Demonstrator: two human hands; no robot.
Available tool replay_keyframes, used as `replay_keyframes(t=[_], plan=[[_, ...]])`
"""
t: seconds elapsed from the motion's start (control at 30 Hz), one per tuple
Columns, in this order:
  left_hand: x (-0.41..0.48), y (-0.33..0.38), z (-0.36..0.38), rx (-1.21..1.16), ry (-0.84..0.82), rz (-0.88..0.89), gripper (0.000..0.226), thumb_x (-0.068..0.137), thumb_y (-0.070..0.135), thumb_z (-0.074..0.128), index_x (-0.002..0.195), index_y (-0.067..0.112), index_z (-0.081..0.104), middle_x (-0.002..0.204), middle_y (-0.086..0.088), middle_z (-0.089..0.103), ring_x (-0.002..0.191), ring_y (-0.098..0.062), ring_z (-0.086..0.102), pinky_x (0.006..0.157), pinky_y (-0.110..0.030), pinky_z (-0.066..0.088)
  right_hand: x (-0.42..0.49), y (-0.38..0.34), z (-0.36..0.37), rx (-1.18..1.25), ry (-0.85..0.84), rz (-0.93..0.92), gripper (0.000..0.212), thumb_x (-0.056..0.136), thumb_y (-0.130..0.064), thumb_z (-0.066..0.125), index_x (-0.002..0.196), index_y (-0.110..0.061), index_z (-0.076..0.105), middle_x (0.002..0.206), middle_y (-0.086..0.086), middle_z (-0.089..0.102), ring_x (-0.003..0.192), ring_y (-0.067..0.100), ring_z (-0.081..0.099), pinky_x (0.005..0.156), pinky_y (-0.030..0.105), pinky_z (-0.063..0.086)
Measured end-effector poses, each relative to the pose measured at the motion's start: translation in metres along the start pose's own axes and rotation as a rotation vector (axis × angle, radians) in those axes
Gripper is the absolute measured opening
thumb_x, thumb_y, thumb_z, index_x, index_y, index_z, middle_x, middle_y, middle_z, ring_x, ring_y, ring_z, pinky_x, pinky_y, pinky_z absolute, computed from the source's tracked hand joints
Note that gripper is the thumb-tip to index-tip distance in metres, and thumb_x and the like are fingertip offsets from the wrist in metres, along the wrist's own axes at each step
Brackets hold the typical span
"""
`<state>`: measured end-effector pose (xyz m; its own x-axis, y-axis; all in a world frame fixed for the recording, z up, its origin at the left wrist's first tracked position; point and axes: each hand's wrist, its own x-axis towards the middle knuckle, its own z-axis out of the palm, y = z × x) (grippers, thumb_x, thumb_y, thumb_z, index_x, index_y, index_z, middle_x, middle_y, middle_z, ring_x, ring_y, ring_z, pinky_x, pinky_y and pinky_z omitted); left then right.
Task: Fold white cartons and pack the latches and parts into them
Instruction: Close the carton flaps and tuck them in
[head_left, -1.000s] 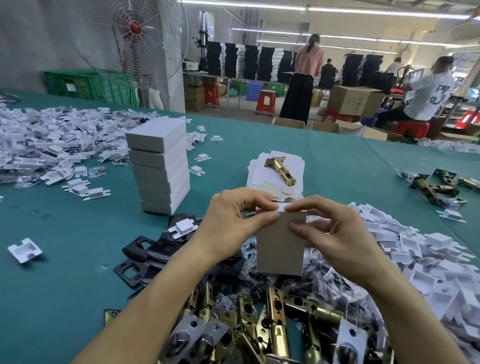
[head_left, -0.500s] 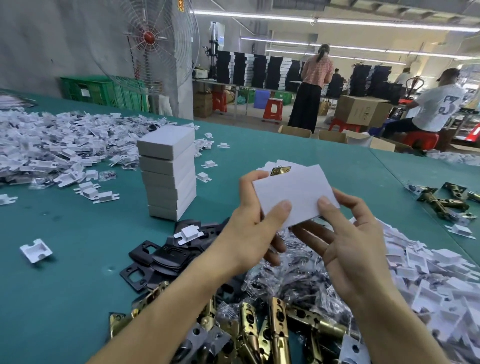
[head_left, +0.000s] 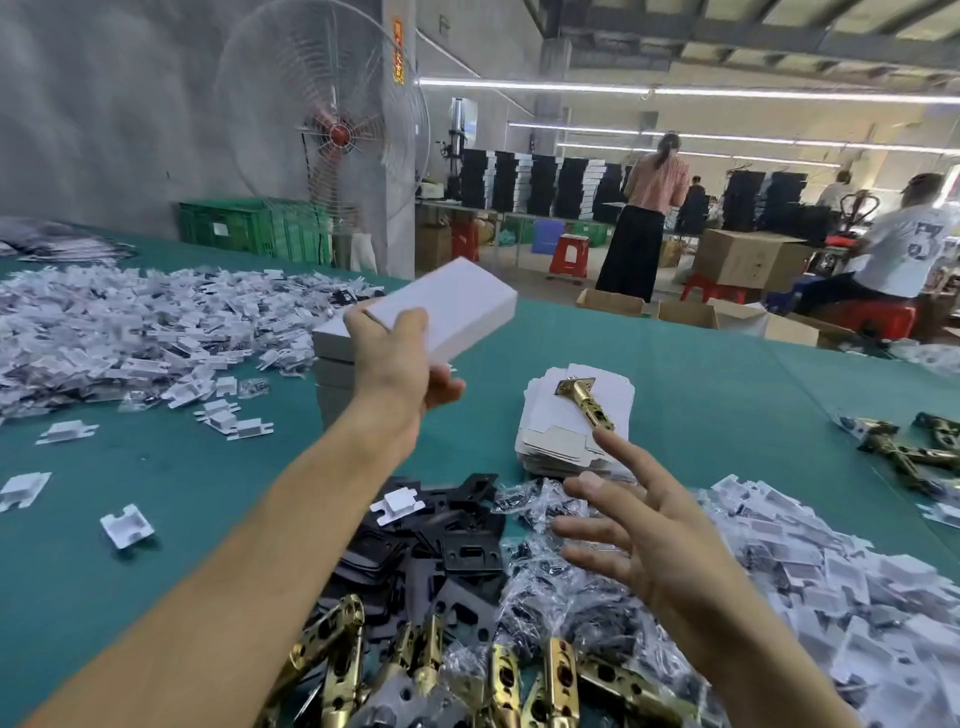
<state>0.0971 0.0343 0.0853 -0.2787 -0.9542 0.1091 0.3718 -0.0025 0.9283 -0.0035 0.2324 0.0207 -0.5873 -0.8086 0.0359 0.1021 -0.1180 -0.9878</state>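
Above the teal surface (head_left: 182, 467), at about eleven o'clock from the view's centre, we see the left hand (head_left: 395, 364) gripping a closed white carton (head_left: 452, 312). It is a smooth, matte, oblong cardboard box, tilted with its far end raised. The fingers (head_left: 387, 327) hook over the carton's near end with the thumb beneath, so the carton sits in the grasp and projects toward one o'clock, clear of the surface. Directly behind that hand stands a stack of like cartons (head_left: 330, 358).

We find the right hand (head_left: 654, 535) at five o'clock, holding nothing, its fingers (head_left: 618, 452) straight and spread above crinkled clear bags of parts (head_left: 540, 597). At twelve o'clock from this hand lies a pile of flat carton blanks (head_left: 561, 441) with notched edges, carrying one shiny brass latch (head_left: 584, 405).

Flat black plates (head_left: 462, 545) with rectangular cut-outs lie between the forearms. Glossy brass latches (head_left: 519, 675), pierced with round holes, fill six o'clock. White moulded inserts (head_left: 831, 571) are heaped at three and at nine o'clock. We cannot read the vertical sign (head_left: 398, 49) on the pillar.
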Motion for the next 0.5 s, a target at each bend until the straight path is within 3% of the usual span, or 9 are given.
replay_keyframes(t=[0.2, 0.37, 0.5], plan=[[0.052, 0.030, -0.016, -0.023, 0.129, -0.050, 0.020, 0.104, 0.008, 0.044, 0.116, 0.017, 0.031, 0.101, -0.015, 0.045, 0.062, -0.024, 0.065, 0.047, -0.029, 0.057, -0.002, -0.002, -0.002, -0.038, -0.065, 0.020, 0.033, 0.069, -0.037, 0.075, 0.102, -0.039, 0.075, 0.104, 0.005, 0.074, 0.087, 0.027, 0.074, 0.071, 0.032, 0.058], [0.075, 0.016, -0.026, 0.101, 0.226, -0.016, 0.036, 0.103, 0.019, 0.054, 0.131, 0.018, 0.032, 0.099, -0.003, 0.043, 0.045, -0.014, 0.067, 0.049, -0.026, 0.057, 0.001, 0.001, -0.006, -0.051, -0.085, 0.007, 0.034, 0.064, -0.040, 0.075, 0.097, -0.035, 0.076, 0.101, 0.007, 0.075, 0.082, 0.025, 0.073, 0.069, 0.029, 0.057], [0.079, 0.005, -0.034, 0.230, 0.295, 0.045, 0.036, 0.099, 0.028, 0.060, 0.123, 0.020, 0.035, 0.108, -0.010, 0.049, 0.045, -0.017, 0.067, 0.045, -0.025, 0.054, 0.002, 0.001, -0.007, -0.059, -0.087, 0.017, 0.029, 0.068, -0.037, 0.074, 0.097, -0.034, 0.076, 0.100, 0.008, 0.075, 0.081, 0.024, 0.072, 0.070, 0.031, 0.058]])
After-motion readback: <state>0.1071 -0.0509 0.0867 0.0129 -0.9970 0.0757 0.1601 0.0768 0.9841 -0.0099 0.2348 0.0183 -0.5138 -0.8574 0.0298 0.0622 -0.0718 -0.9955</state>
